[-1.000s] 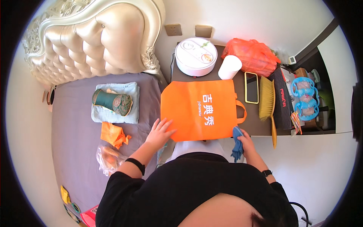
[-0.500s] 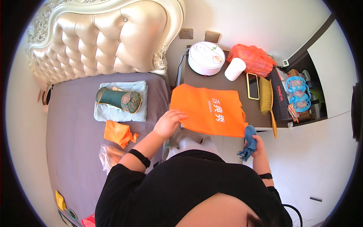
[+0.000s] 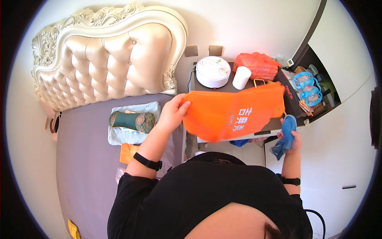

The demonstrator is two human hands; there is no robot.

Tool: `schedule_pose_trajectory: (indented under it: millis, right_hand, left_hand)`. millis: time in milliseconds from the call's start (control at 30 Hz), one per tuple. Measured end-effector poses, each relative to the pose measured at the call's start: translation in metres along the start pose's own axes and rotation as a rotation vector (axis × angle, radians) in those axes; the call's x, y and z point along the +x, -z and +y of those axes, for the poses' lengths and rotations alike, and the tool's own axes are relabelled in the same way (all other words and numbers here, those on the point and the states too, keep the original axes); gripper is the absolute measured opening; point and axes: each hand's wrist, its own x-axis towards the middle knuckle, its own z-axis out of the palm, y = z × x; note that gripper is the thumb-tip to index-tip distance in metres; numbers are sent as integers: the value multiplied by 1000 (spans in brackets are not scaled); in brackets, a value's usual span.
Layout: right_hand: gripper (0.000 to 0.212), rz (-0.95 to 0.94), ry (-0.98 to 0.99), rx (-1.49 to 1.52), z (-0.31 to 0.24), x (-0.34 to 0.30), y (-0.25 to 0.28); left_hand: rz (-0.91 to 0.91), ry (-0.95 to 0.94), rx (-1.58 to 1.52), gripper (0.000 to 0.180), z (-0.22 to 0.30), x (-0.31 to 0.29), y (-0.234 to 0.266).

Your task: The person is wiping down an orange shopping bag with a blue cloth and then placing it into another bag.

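Observation:
My left hand (image 3: 173,113) is closed on the upper left corner of a flat orange fabric bag (image 3: 213,113) with white print. The bag hangs lifted and slightly bent over the front of the bedside table (image 3: 193,85). A crumpled blue cloth (image 3: 289,126) is in my right hand (image 3: 295,143), whose fingers wrap round it beside the bag's right end. Behind the bag only the top of a yellow-edged phone (image 3: 259,82) shows, and the brush there is almost wholly hidden.
On the table stand a round white appliance (image 3: 213,72), a white cylinder (image 3: 241,78) and a red plastic bag (image 3: 258,66). A black box (image 3: 292,89) and blue-rimmed items (image 3: 307,85) lie right. The bed (image 3: 85,167) at left bears a green bolster (image 3: 126,121) and an orange bundle (image 3: 127,153).
My left hand has raised the orange bag's left corner, and the bag has tilted and shifted right, covering the brush and most of the phone. My right hand has moved right with the blue cloth.

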Motion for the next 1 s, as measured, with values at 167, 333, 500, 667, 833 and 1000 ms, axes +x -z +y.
schedule_pose_trajectory:
  millis: [167,333,500,667,833,1000]
  right_hand:
    - [59,159,-212,-40,47,28,13]
    - [56,291,-355,-268,85,51,6]
    - [54,140,-386,-541,114,74,13]
    - [58,-2,-335,-906,133,102,16]
    - [46,11,-112,-1251,147,113,22]
    - [42,-196,78,-1324,152,118,-12]
  left_hand:
    - [-64,154,-83,29,-45,55,-16]
    - [-85,504,44,30,-108,105,-51]
    - [-80,674,119,38,-152,120,-72]
    - [-9,802,168,54,-167,122,-99]
    - [-15,254,879,85,-153,81,-138]
    - [-748,176,1012,86,-119,39,-178]
